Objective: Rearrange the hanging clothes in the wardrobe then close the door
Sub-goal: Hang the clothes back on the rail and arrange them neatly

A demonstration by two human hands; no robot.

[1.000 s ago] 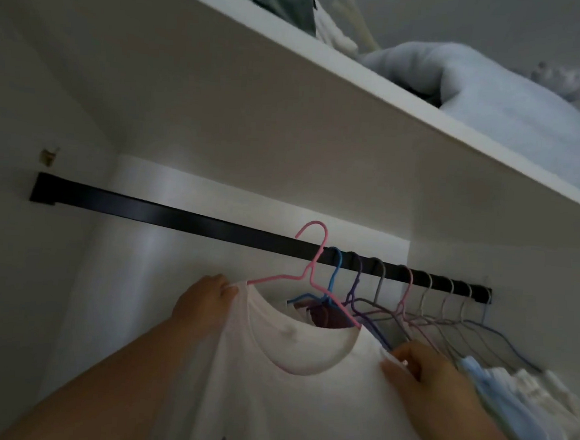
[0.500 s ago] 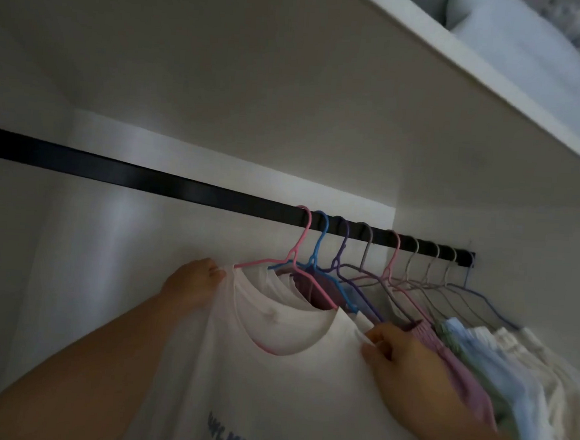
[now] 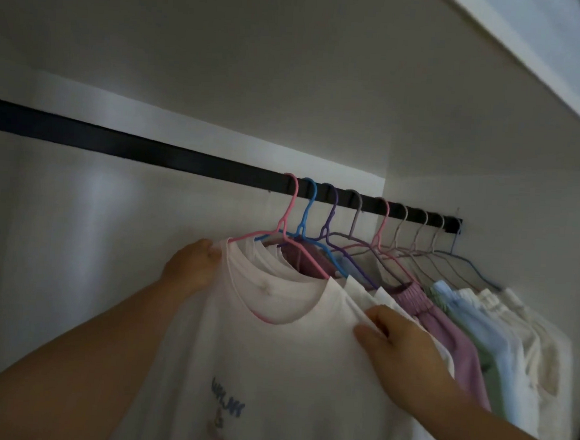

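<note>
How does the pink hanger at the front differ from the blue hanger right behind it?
The pink hanger is the leftmost on the rail; the blue hanger hooks on just to its right. The pink hanger carries the white T-shirt that both hands hold; the blue hanger's garment is mostly hidden behind it. Both look like the same thin shape, hooked over the rail.

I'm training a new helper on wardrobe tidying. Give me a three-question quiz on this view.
1. True or false: the pink hanger is off the rail.
2. Which hanger hangs right next to the pink one? A blue B grey C purple
3. What does the right hand grip?

Key: 1 false, its hook is over the rail. 2 A, the blue hanger. 3 The white T-shirt; the left hand holds its other shoulder.
</note>
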